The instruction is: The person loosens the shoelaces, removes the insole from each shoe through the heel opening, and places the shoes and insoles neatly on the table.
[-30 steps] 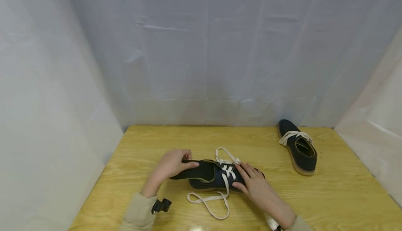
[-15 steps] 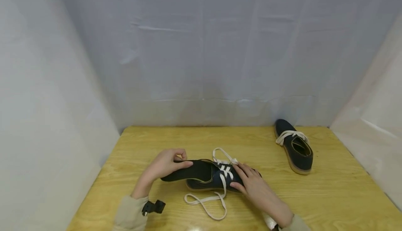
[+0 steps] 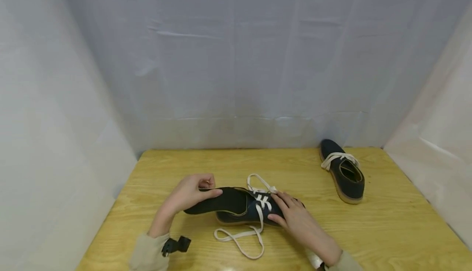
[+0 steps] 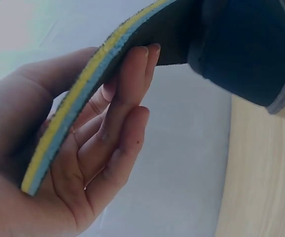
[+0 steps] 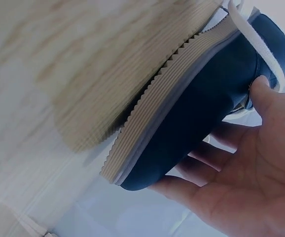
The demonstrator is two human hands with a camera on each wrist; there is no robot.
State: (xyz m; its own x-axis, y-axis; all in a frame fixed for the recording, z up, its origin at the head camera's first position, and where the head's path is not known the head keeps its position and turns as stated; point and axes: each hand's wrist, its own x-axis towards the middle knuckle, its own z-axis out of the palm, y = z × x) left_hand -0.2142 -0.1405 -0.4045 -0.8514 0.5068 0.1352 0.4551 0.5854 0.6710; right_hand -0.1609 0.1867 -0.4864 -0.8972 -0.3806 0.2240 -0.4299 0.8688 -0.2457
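In the head view, a dark navy sneaker (image 3: 252, 214) lies sideways on the wooden table, toe to the right. A black insole (image 3: 226, 201) sticks out of its opening, the heel end raised over the shoe's back. My left hand (image 3: 188, 193) pinches that end, thumb on top and fingers beneath. Yellow and blue layers show along the insole's edge (image 4: 92, 83) in the left wrist view. With thumb and fingers on opposite sides, my right hand (image 3: 300, 222) holds the sneaker's front. The insole's front part is hidden inside the shoe.
A matching navy sneaker (image 3: 343, 172) with tied white laces stands at the back right of the table (image 3: 391, 222). Loose white lace (image 3: 239, 235) loops lie before and behind the held shoe. Pale sheeting (image 3: 236, 66) hangs behind and at both sides.
My left hand has drawn the insole a little farther left out of the shoe. The right hand keeps its hold on the front. The whole head view has shifted slightly.
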